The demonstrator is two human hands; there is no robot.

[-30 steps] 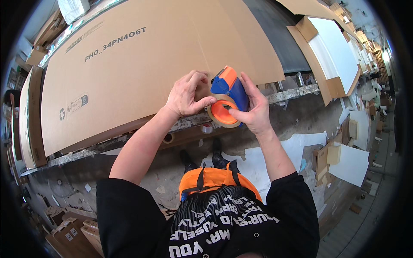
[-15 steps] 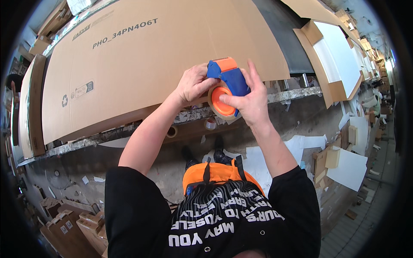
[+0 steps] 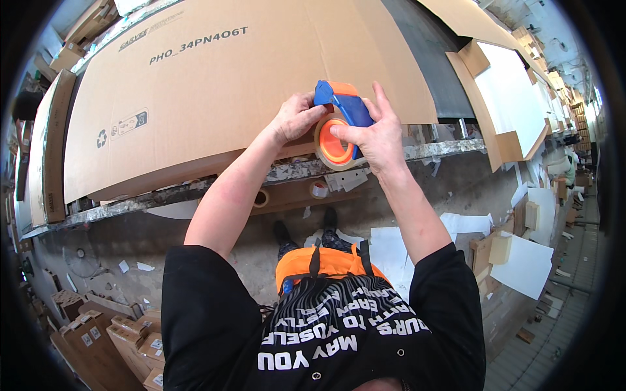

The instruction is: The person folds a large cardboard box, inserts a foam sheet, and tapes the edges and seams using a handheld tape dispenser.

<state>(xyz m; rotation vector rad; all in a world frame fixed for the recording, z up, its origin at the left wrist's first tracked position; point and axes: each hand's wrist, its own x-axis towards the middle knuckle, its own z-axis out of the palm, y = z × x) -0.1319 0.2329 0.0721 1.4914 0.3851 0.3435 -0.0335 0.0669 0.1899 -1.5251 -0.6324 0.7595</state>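
Observation:
A blue and orange tape dispenser [image 3: 353,109] is held above the near edge of a large flat cardboard box [image 3: 215,85]. My right hand [image 3: 379,138] grips it from the right, thumb on the orange hub [image 3: 336,150] of its tape roll and index finger raised. At the left, my left hand [image 3: 297,119] is closed, thumb and fingertips at the blue head of the dispenser. What lies between those fingertips is hidden. The box's printed top faces up.
The worn table edge [image 3: 443,151] runs in front of me. Below it are a brown roll [image 3: 261,198] and a small white roll [image 3: 319,190]. An opened carton with a white panel [image 3: 507,85] stands at right. Scraps and cardboard pieces [image 3: 521,264] litter the floor.
The dispenser has tilted slightly in my right hand, with its head a little higher. My left hand has shifted slightly upward and stays at the head. The view has moved slightly.

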